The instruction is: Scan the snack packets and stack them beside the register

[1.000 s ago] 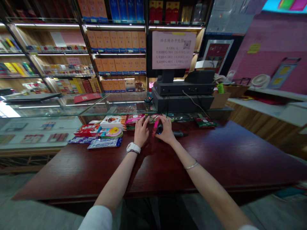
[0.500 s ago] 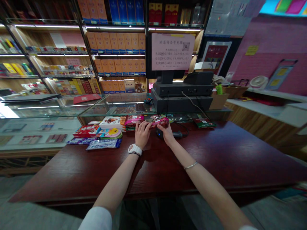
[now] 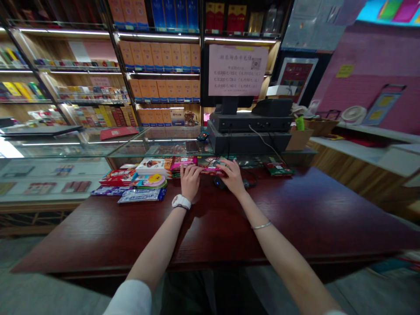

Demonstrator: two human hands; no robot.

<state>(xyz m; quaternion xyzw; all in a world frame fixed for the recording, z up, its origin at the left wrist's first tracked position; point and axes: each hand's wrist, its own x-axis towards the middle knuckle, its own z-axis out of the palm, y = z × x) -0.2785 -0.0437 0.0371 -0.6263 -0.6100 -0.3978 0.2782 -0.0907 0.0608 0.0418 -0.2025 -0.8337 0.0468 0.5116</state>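
A dark red and pink snack packet [image 3: 212, 170] spans the gap between my two hands at the far side of the desk. My left hand [image 3: 190, 183], with a white watch at the wrist, has its fingers curled at the packet's left end. The right end is pinched by my right hand [image 3: 234, 178]. Just left of my left hand is a stack of pink snack packets [image 3: 184, 161], partly covered by the fingers. A black handheld scanner [image 3: 219, 182] with a small blue light lies below the packet, partly hidden by my right hand.
Left on the dark wooden desk [image 3: 210, 227] are a white box [image 3: 154, 165], red packets [image 3: 118, 176] and blue-white wrappers [image 3: 141, 196]. A green-red packet [image 3: 278, 169] lies right. Behind stand a glass counter [image 3: 157, 141] and a till with a monitor [image 3: 236, 72].
The packet has gone from tilted to lying level, slightly lower. My right hand has turned over to grip its right end from above, and my left hand has shifted slightly left.
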